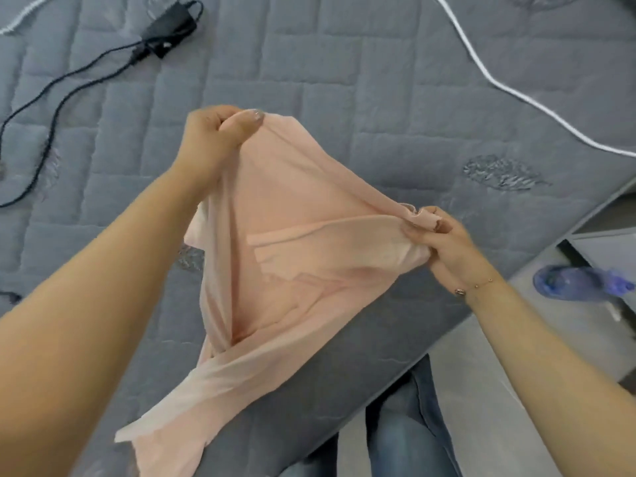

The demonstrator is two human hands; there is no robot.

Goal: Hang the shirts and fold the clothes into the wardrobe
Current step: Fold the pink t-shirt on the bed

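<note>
Thin, soft peach-pink fabric garment (275, 242), held spread above the grey quilted mattress (378, 98). Left hand (213, 136) pinches its upper edge; right hand (437, 235) grips a bunched corner. Light, limp and likely slippery, it is probably best held at seams. Black power adapter (168, 27) lies beyond.

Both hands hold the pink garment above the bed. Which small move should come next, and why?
Probably lower the pink garment flat onto the mattress. The left hand and right hand pinch its upper edge, but its lower part hangs twisted, so it cannot be folded yet.
</note>
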